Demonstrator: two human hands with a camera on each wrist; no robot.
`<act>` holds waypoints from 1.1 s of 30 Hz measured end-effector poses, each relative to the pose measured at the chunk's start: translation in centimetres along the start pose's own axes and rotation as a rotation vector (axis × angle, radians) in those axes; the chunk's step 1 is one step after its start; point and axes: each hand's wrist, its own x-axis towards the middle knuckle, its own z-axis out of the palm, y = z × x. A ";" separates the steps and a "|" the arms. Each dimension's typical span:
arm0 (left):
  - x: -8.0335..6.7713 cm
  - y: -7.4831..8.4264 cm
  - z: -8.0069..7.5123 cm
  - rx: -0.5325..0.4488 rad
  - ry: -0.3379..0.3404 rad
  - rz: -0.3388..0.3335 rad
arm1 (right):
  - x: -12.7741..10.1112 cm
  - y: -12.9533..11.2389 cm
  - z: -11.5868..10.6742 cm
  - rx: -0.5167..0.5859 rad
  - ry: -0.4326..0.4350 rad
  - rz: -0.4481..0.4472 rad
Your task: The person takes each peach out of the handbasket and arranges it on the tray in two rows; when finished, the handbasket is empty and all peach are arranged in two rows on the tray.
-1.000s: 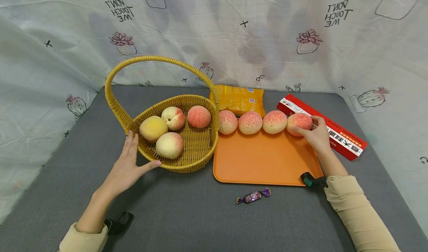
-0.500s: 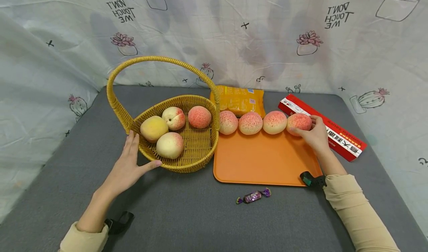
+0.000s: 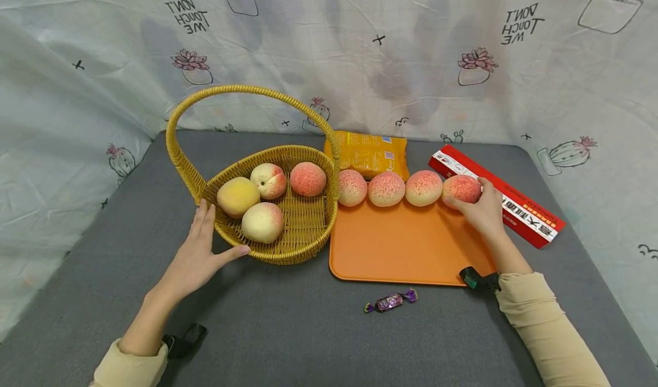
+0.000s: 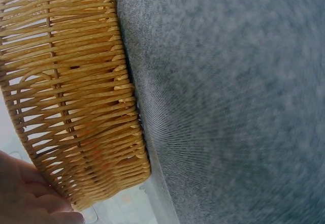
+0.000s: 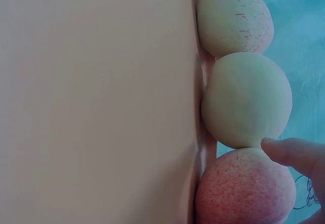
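A wicker basket (image 3: 288, 250) with a tall handle holds several peaches, among them a yellow peach (image 3: 237, 197). My left hand (image 3: 197, 256) lies flat with straight fingers against the basket's near-left wall (image 4: 76, 107). Along the far edge of an orange tray (image 3: 406, 244) runs a row of pink peaches. My right hand (image 3: 480, 207) has its fingers curled round the rightmost peach (image 3: 461, 188), which the right wrist view shows as a speckled peach (image 5: 244, 188) beside paler ones.
A yellow snack packet (image 3: 372, 154) lies behind the tray. A red box (image 3: 506, 204) lies slanted to the right of the tray. A purple wrapped candy (image 3: 390, 302) lies on the grey table (image 3: 288, 330) in front. A printed cloth backdrop surrounds the table.
Almost nothing has moved. My right hand stays on the rightmost peach and my left hand stays at the basket; the view shifted slightly.
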 end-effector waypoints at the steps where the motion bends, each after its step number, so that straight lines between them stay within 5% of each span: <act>1: 0.0 0.0 0.0 0.000 0.000 0.000 | -0.1 -0.1 0.0 0.000 0.001 0.002; 9: -0.1 0.0 -0.1 0.000 0.003 0.000 | -1.1 -2.2 0.0 0.042 0.026 -0.033; 22: -0.2 0.0 -0.1 0.002 -0.002 -0.009 | -5.7 -8.8 1.2 0.135 0.045 -0.438; 29: -0.1 0.2 -0.2 -0.006 -0.015 -0.008 | -8.5 -12.0 2.3 0.278 -0.162 -0.584; 33: 0.0 0.3 -0.2 -0.002 -0.017 -0.011 | -9.3 -13.5 3.8 0.197 -0.309 -0.688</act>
